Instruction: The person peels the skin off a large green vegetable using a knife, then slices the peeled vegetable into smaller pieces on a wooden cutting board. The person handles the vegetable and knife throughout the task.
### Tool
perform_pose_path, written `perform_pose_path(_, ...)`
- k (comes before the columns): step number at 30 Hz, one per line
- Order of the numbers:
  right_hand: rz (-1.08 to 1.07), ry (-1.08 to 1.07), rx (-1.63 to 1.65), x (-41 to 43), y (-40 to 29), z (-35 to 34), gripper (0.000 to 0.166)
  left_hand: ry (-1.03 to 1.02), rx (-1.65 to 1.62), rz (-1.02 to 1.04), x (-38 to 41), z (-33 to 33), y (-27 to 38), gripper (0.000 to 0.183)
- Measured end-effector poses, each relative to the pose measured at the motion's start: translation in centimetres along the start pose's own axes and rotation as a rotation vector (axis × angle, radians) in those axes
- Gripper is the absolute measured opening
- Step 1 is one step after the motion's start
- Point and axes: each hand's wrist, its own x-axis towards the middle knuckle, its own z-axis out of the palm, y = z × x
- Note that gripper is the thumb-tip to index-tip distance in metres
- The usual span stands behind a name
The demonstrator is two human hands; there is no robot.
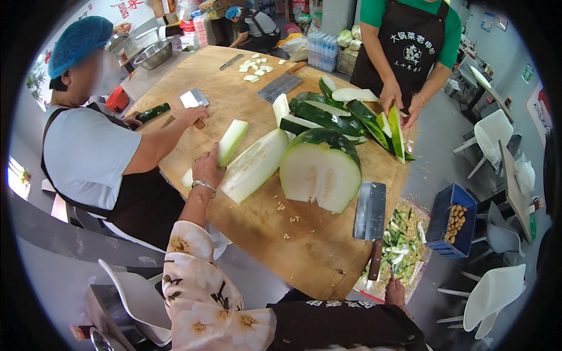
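Observation:
My left hand (208, 170), with a bracelet at the wrist, grips the near end of a peeled winter melon piece (233, 138) over the wooden table. Beside it lies a long winter melon slab (254, 164), pale inside up. A large cut winter melon (320, 175) with dark green rind stands to its right, cut face towards me. Low at the right, past the table edge, my right hand (395, 291) holds a slim metal tool (392, 268) whose exact kind I cannot tell. A cleaver (370, 210) lies near that edge, its handle reaching over the side.
Across the wooden table (281, 245), a co-worker (408, 57) handles green-rinded wedges (327, 116). Another co-worker (96, 149) at left holds a cleaver (193, 98). Another cleaver (280, 87) and a knife (231, 62) lie at the back. Peel scraps (404, 245) and a blue potato crate (452, 219) sit below right.

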Motion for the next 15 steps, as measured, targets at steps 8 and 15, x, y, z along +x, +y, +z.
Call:
perform_pose_path(8, 0.063, 0.03, 0.028, -2.1, -2.2, 1.1, 0.032, 0.094, -0.038, 0.06, 2.0, 0.3, 3.0, 0.038)
perform_pose_path(15, 0.054, -0.015, 0.011, -2.3, -7.6, 2.6, 0.021, -0.413, -0.486, -0.135, 2.3, 3.6, 1.0, 0.074)
